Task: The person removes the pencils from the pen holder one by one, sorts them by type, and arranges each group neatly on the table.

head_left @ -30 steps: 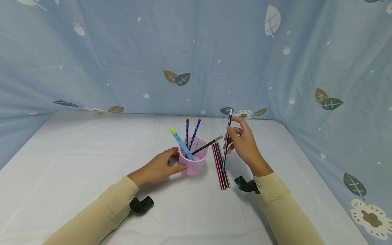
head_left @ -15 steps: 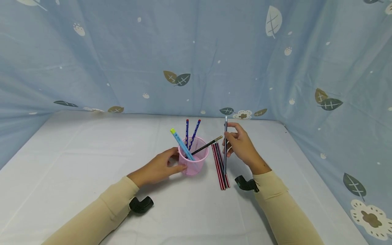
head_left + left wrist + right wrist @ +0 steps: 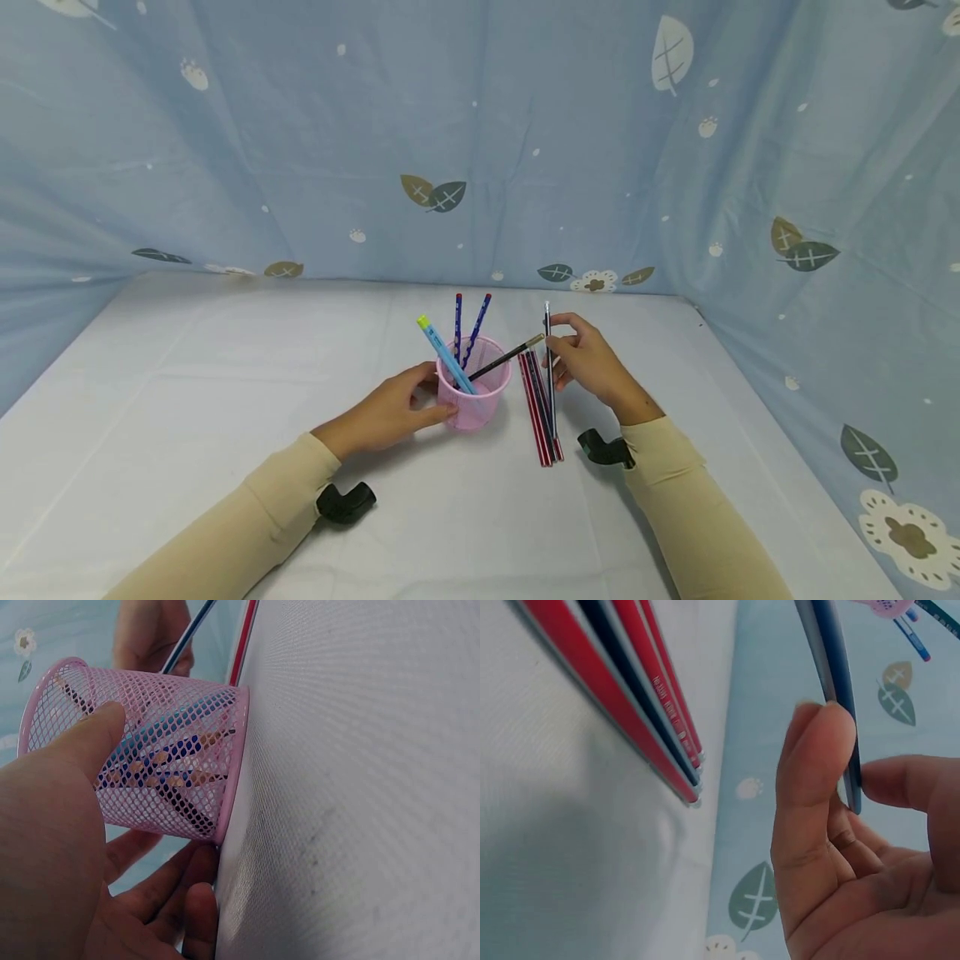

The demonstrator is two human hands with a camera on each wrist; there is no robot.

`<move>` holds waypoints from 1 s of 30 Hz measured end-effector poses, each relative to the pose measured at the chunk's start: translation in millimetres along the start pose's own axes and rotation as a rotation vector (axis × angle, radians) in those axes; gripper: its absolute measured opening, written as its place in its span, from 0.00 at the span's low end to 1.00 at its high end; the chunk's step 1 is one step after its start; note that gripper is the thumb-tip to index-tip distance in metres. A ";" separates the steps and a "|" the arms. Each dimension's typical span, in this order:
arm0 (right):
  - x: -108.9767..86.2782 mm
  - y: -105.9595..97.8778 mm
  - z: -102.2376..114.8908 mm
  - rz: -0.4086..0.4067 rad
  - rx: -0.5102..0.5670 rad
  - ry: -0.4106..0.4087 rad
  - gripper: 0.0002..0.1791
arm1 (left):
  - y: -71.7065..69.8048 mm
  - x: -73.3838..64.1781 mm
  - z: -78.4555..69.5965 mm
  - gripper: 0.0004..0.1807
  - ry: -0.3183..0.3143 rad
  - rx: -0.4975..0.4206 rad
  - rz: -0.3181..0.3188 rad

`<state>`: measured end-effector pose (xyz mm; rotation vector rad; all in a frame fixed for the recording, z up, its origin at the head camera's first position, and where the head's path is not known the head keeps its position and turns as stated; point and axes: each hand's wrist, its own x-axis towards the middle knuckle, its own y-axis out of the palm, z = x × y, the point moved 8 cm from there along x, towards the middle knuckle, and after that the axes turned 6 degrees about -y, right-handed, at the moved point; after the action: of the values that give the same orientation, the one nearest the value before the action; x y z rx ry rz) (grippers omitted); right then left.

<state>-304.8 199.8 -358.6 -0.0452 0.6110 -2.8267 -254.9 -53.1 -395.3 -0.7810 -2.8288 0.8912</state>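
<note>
A pink mesh pen cup point(image 3: 472, 413) stands upright on the white surface. My left hand point(image 3: 390, 410) grips it from the left side, thumb against the mesh in the left wrist view. Inside lean a thick light-blue pencil point(image 3: 448, 358) with a yellow end, two blue pencils point(image 3: 458, 321) with red ends and a black pencil point(image 3: 510, 356) with a gold tip. To the right, my right hand point(image 3: 592, 364) pinches a dark blue striped pencil point(image 3: 552, 392) near its upper end. Its lower end slants down over several red and dark blue striped pencils point(image 3: 534, 408) lying side by side.
A white cloth point(image 3: 225, 375) covers the table. Blue leaf-print fabric point(image 3: 480, 125) hangs behind it and along the right side. Black wrist-worn pieces point(image 3: 347, 503) sit at both cuffs.
My right hand has lowered the dark blue striped pencil and moved it slightly left, toward the lying pencils. My left hand and the pen cup have stayed in place.
</note>
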 end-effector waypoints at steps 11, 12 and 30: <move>1.6 6.6 -18.1 0.094 -0.048 0.094 0.24 | -0.7 0.0 -0.2 0.35 0.001 0.001 -0.002; 1.3 7.1 -19.6 0.102 -0.054 0.100 0.24 | -0.5 -0.1 0.1 0.35 0.000 0.003 -0.001; 0.5 13.3 -38.6 0.143 -0.163 0.181 0.28 | 0.1 0.2 0.1 0.34 0.000 0.009 -0.009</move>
<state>-305.4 203.5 -399.2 0.2177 0.8479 -2.6556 -255.1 -53.0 -395.4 -0.7669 -2.8233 0.9025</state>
